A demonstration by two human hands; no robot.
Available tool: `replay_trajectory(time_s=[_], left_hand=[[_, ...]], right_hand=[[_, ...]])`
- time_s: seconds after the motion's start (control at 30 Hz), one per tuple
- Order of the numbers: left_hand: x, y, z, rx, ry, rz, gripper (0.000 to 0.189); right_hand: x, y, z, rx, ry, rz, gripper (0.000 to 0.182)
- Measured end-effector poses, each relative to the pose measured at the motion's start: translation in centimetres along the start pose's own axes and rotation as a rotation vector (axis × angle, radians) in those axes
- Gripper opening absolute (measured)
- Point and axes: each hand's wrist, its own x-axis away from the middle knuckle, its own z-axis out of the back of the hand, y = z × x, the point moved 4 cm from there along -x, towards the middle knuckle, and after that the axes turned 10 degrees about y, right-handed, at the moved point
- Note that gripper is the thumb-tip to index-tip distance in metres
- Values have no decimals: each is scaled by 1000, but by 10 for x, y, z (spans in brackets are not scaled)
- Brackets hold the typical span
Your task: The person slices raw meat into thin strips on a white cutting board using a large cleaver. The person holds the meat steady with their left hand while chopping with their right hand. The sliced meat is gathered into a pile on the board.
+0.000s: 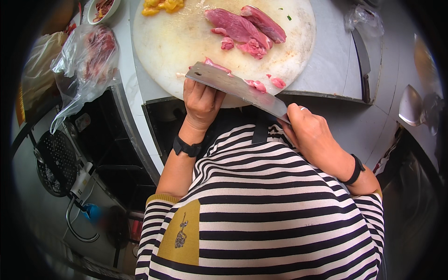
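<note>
A broad steel cleaver (238,87) lies tilted over the near part of a round, pale cutting board (168,45). My right hand (313,134) is closed around its handle, most of which is hidden. At the blade's far left end is my left hand (203,99), its fingers bent and their tips hidden behind the blade, so whether they hold anything does not show. Small strips of raw meat (217,65) lie along the blade's upper edge. Farther up the board rest larger raw meat pieces (241,28). Yellow lumps (162,6) sit at the top left.
On the left, a clear plastic bag (99,52) with raw meat lies near a white bowl (111,15) of food pieces. A second knife (362,59) is on the right counter, with a metal ladle (411,106) beyond. A perforated skimmer (56,157) hangs at lower left.
</note>
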Motion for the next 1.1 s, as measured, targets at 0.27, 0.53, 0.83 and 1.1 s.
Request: replay_trajectory(time_s=[0.27, 0.53, 0.83, 1.1], left_hand=[[-1, -2, 1, 3, -8, 28, 35], [-7, -1, 1, 30, 10, -6, 33], [-3, -4, -2, 25, 61, 16, 33], [0, -3, 1, 37, 27, 42, 37]], right_hand=[[-20, -2, -12, -3, 5, 10, 27], [-58, -14, -30, 21, 24, 61, 22], [-66, -20, -14, -43, 127, 141, 23], [-2, -7, 8, 42, -23, 11, 27]])
